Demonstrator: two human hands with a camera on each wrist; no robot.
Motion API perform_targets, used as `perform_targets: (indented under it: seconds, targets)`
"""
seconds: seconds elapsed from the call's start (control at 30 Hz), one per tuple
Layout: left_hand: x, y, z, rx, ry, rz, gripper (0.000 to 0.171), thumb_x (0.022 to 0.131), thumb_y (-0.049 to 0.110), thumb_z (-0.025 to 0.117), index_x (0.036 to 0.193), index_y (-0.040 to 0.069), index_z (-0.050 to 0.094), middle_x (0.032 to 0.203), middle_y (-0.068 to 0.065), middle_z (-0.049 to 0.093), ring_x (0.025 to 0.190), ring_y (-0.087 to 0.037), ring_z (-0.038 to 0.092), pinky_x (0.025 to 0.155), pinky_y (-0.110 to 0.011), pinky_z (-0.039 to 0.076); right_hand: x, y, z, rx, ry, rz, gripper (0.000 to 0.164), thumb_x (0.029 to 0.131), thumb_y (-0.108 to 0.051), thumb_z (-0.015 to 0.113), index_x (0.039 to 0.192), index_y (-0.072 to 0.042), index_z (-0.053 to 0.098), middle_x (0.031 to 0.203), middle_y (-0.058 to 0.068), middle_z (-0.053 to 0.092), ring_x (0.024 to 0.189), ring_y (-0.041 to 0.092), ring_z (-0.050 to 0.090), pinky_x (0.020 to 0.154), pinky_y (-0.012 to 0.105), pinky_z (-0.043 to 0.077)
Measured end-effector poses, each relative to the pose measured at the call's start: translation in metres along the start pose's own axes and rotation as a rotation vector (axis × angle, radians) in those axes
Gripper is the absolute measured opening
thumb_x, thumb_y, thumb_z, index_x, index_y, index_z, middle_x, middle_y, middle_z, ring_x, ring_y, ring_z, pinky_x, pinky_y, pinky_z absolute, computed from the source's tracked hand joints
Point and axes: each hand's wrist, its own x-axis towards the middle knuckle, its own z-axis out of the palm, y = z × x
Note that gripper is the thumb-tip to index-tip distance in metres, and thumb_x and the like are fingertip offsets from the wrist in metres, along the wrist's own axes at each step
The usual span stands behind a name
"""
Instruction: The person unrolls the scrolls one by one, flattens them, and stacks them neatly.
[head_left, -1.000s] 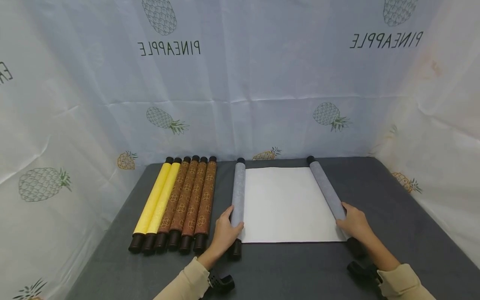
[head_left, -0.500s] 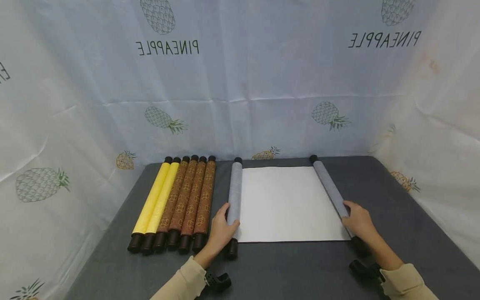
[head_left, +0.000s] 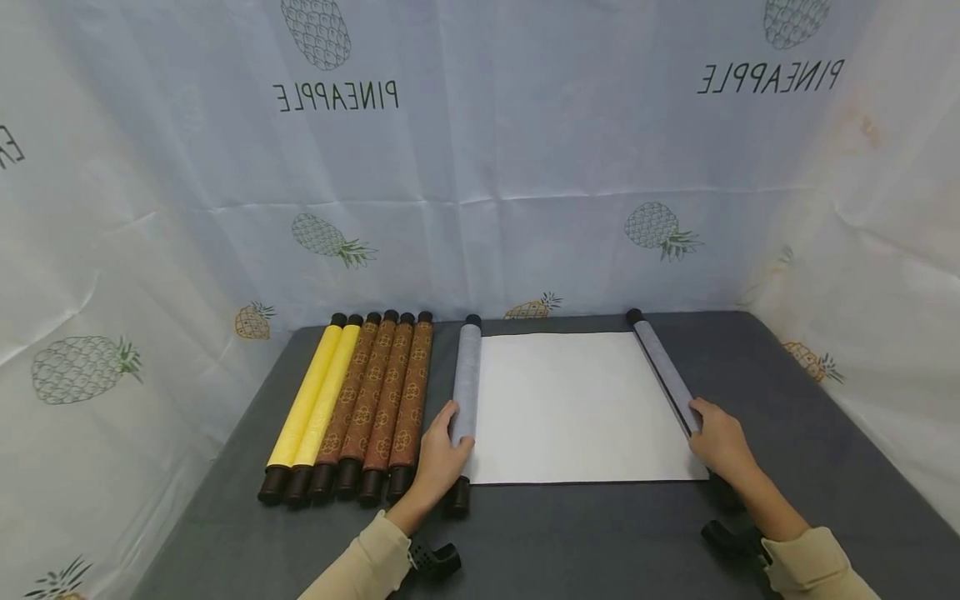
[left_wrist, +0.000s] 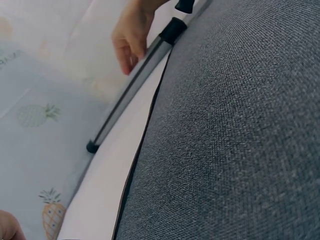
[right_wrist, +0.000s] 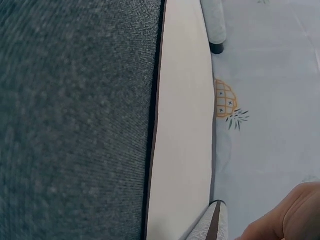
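Note:
A hanging scroll with pale grey backing lies partly unrolled, its blank white paper (head_left: 585, 408) spread flat between two rolls. My left hand (head_left: 438, 454) grips the left roll (head_left: 467, 367) near its lower end, thumb on one side and fingers on the other. On the other side, my right hand (head_left: 722, 443) holds the right roll (head_left: 666, 358), which slants outward toward me. A dark strip runs along this roll's inner side. Black knobs cap the roll ends; the right roll's near knob is mostly hidden by the hand. In the left wrist view, the right hand's fingers (left_wrist: 131, 50) bend over the roll.
Left of the scroll, two yellow rolled scrolls (head_left: 321, 396) and several brown patterned ones (head_left: 390, 396) lie side by side. Dark grey cloth covers the table (head_left: 570, 542). A pale curtain (head_left: 510, 150) with pineapple prints hangs behind and at both sides.
The two rolls have moved apart, the right one to the right and the left one slightly left, so the white paper between is wider. The dark strip has come into sight on the right roll.

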Motion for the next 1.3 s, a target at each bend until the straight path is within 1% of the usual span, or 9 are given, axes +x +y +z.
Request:
perform_targets:
  seconds: [0.17,0.33,0.53,0.6,0.67,0.73,0.83,1.03,1.3]
  targets:
    - [0.001,0.000,-0.001,0.009,-0.011,0.005,0.057,0.075,-0.008,0.059,0.131,-0.014,0.050,0.139,-0.033,0.050,0.130,-0.046,0.048,0.105,-0.056,0.042,0.002,0.002,0.000,-0.011,0.000,-0.001,0.050,0.075,0.013,0.042,0.124,0.023,0.047,0.131,0.044,0.043,0.121,0.059,0.044,0.091,0.062,0.045]
    - [0.002,-0.001,-0.001,0.001,-0.016,-0.014,0.055,0.077,-0.009,0.057,0.131,-0.013,0.050,0.140,-0.032,0.049,0.132,-0.046,0.047,0.105,-0.056,0.041,0.003,0.004,-0.001,-0.026,-0.002,-0.009,0.049,0.076,0.010,0.044,0.124,0.023,0.047,0.129,0.044,0.046,0.117,0.059,0.048,0.086,0.060,0.048]
    - [0.002,-0.001,-0.002,0.008,-0.015,-0.038,0.052,0.078,-0.007,0.053,0.130,-0.012,0.052,0.140,-0.033,0.048,0.131,-0.047,0.047,0.104,-0.056,0.042,0.003,0.009,-0.002,-0.039,-0.015,-0.007,0.051,0.080,0.002,0.049,0.124,0.027,0.044,0.123,0.048,0.047,0.095,0.052,0.057,0.072,0.053,0.050]
    - [0.002,-0.001,-0.002,0.012,-0.020,-0.041,0.052,0.079,-0.006,0.053,0.130,-0.013,0.052,0.141,-0.034,0.047,0.131,-0.048,0.046,0.105,-0.057,0.042,0.003,0.010,-0.003,-0.036,-0.027,0.003,0.053,0.081,0.000,0.051,0.125,0.027,0.042,0.122,0.048,0.047,0.088,0.046,0.057,0.069,0.050,0.050]
    - [0.003,-0.001,-0.002,0.017,-0.026,-0.044,0.051,0.080,-0.005,0.052,0.130,-0.013,0.051,0.141,-0.034,0.046,0.132,-0.048,0.046,0.105,-0.057,0.041,0.003,0.010,-0.004,-0.034,-0.039,0.013,0.055,0.081,-0.002,0.051,0.126,0.028,0.041,0.121,0.049,0.047,0.086,0.044,0.056,0.069,0.051,0.049]
    - [0.003,-0.002,-0.003,0.022,-0.029,-0.048,0.051,0.081,-0.004,0.051,0.130,-0.014,0.051,0.141,-0.035,0.046,0.132,-0.048,0.045,0.105,-0.057,0.041,0.003,0.011,-0.005,-0.034,-0.045,0.018,0.056,0.081,-0.003,0.051,0.126,0.028,0.040,0.122,0.049,0.046,0.087,0.046,0.056,0.070,0.052,0.049]
    - [0.004,-0.002,-0.003,0.027,-0.034,-0.061,0.050,0.082,-0.003,0.050,0.131,-0.014,0.051,0.142,-0.034,0.045,0.133,-0.048,0.045,0.105,-0.056,0.041,0.004,0.013,-0.005,-0.033,-0.057,0.026,0.058,0.081,-0.004,0.052,0.127,0.029,0.038,0.124,0.050,0.044,0.097,0.053,0.056,0.075,0.056,0.049]
    - [0.004,-0.004,-0.003,0.046,-0.038,-0.068,0.050,0.084,-0.001,0.050,0.131,-0.015,0.050,0.142,-0.035,0.044,0.132,-0.048,0.044,0.106,-0.057,0.041,0.006,0.019,-0.006,-0.042,-0.095,0.050,0.062,0.083,-0.007,0.054,0.130,0.029,0.035,0.127,0.050,0.041,0.111,0.061,0.048,0.084,0.061,0.048]
    - [0.002,-0.004,-0.005,0.068,-0.069,-0.041,0.058,0.081,0.001,0.060,0.134,-0.019,0.043,0.143,-0.039,0.040,0.133,-0.051,0.042,0.107,-0.058,0.039,0.006,0.028,-0.008,-0.067,-0.124,0.038,0.067,0.085,-0.011,0.056,0.129,0.032,0.029,0.125,0.052,0.040,0.110,0.064,0.047,0.084,0.063,0.047]
